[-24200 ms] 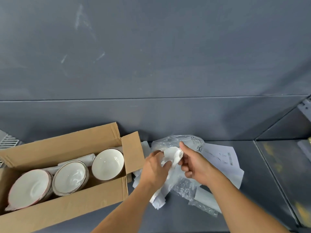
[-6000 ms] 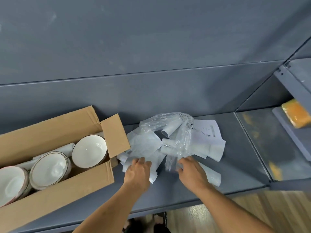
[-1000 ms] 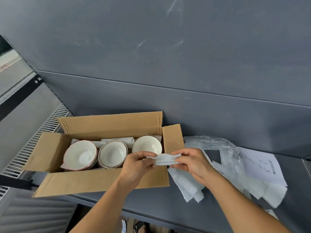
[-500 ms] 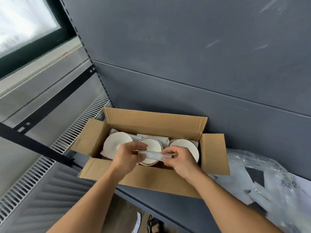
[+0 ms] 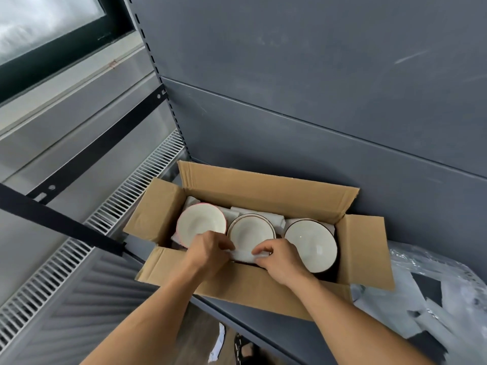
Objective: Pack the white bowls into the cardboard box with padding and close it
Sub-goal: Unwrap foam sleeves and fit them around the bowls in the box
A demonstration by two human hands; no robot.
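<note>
An open cardboard box stands on the grey shelf with its flaps spread. Three white bowls sit in a row inside: the left bowl, the middle bowl and the right bowl. White foam padding lies behind them along the far wall. My left hand and my right hand each pinch an end of a white foam strip, held low against the near wall in front of the middle bowl.
To the right of the box lie a clear plastic bag and loose white foam pieces. The grey back panel rises right behind the box. A black brace and a floor vent grille lie to the left, beyond the shelf's end.
Both hands have lowered the foam strip from above the bowls down to the near inner wall of the box. The view has shifted further left.
</note>
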